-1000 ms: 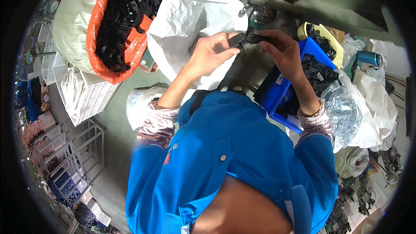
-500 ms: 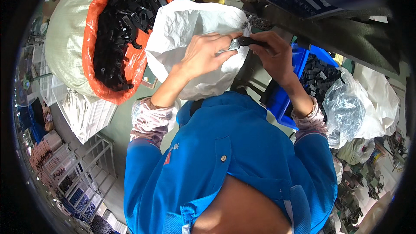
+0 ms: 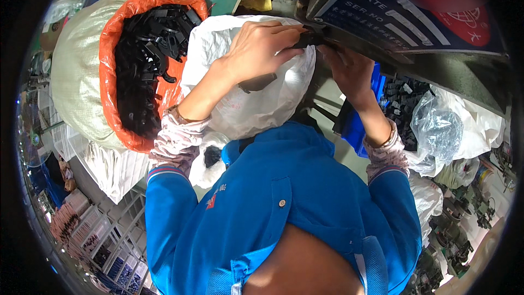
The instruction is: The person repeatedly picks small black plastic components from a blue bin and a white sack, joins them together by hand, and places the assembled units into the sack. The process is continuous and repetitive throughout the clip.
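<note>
My left hand [image 3: 256, 49] is over the white bag [image 3: 262, 109], its thumb and fingers closed on one end of a small black plastic part [image 3: 310, 39]. At that part's other end is my right hand [image 3: 352, 74], fingers bent against it; the machine's edge partly shades the fingertips. Below my left palm, a dark flat piece [image 3: 258, 82] shows against the white bag; whether the hand touches it I cannot tell. To the left stands a woven sack [image 3: 76, 76] with an orange lining [image 3: 109, 71], full of black plastic parts [image 3: 158, 49].
A dark machine body with a blue plate [image 3: 376, 16] overhangs the upper right, close to my right hand. Beside my right forearm is a blue bin [image 3: 357, 136] of small black blocks [image 3: 404, 98], with clear plastic bags [image 3: 436, 125] next to it. White racks [image 3: 109, 229] stand lower left.
Both hands have moved slightly up, toward the machine, with the black part between them. A dark piece now shows below my left palm. The whole view has shifted a little.
</note>
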A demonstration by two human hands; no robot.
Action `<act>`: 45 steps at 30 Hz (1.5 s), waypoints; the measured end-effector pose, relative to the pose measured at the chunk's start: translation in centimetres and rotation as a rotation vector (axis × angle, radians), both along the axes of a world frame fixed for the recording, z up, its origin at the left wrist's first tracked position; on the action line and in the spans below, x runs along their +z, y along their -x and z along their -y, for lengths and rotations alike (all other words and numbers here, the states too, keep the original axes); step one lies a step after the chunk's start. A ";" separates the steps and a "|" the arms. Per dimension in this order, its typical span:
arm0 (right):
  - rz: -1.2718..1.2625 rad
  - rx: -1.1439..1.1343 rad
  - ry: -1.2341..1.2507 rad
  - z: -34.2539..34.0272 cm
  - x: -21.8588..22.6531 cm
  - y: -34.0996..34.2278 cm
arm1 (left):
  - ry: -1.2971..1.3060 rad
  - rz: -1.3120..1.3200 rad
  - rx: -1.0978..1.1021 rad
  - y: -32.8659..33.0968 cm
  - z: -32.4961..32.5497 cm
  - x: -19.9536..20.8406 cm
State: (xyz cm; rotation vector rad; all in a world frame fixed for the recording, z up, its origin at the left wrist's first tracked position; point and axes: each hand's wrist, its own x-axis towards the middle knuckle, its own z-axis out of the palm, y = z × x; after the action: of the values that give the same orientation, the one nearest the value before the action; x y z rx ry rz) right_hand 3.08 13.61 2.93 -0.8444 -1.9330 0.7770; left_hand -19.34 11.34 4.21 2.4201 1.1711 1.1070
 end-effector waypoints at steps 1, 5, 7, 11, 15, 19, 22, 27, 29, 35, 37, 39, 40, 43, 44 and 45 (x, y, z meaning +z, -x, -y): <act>-0.082 0.008 0.055 0.1 -0.3 0.3 | 0.018 0.018 0.006 0.0 -0.1 0.0; 0.276 0.030 -0.013 -0.9 -1.2 -0.6 | 0.184 -0.072 0.023 0.1 -0.3 0.1; 0.091 0.067 0.220 -1.4 -2.5 -0.8 | 0.363 -0.161 0.051 -0.1 -0.7 -0.1; -0.034 0.108 0.360 -1.7 -2.7 -0.9 | 0.349 -0.173 0.000 0.8 -1.1 0.2; 0.088 0.162 0.239 -3.7 -4.5 -2.7 | 0.303 -0.027 0.047 1.4 0.6 -0.5; 0.709 -0.064 -0.206 -9.8 -13.8 -7.2 | 0.351 -0.009 0.046 1.0 0.5 0.0; 0.841 -0.162 0.050 -11.0 -13.9 -4.8 | 0.365 -0.021 0.041 1.4 0.3 0.3; 0.938 -0.171 0.179 -10.9 -12.9 -2.4 | 0.345 0.027 0.029 1.9 0.8 -0.2; 0.968 -0.178 0.225 -10.7 -12.7 -2.6 | 0.300 0.065 0.006 1.8 0.5 -1.2; 1.062 -0.230 0.334 -10.4 -11.4 -1.6 | 0.124 0.029 0.078 1.1 1.6 -0.3; 1.088 -0.238 0.358 -10.6 -11.4 -1.1 | 0.029 -0.007 0.149 2.2 2.8 -0.2; 1.101 -0.239 0.367 -10.7 -11.3 -0.8 | -0.101 0.000 0.251 4.8 4.0 -2.3; 1.108 -0.244 0.374 -10.6 -11.3 -0.7 | -0.097 -0.001 0.300 6.4 4.7 -3.6; 1.078 -0.251 0.405 -10.1 -10.2 -0.4 | 0.276 0.186 0.643 13.0 7.6 -7.2; 1.085 -0.264 0.421 -10.3 -10.5 -0.6 | 0.285 0.302 0.803 14.7 7.7 -7.2; 1.092 -0.274 0.432 -10.6 -10.7 -0.6 | 0.323 0.264 0.966 17.2 7.4 -9.1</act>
State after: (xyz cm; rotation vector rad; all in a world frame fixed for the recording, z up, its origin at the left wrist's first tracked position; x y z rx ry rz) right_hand 3.64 24.21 -7.74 -2.0631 -2.4809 0.6082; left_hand -36.58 3.98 -4.90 1.3710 2.2718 1.2481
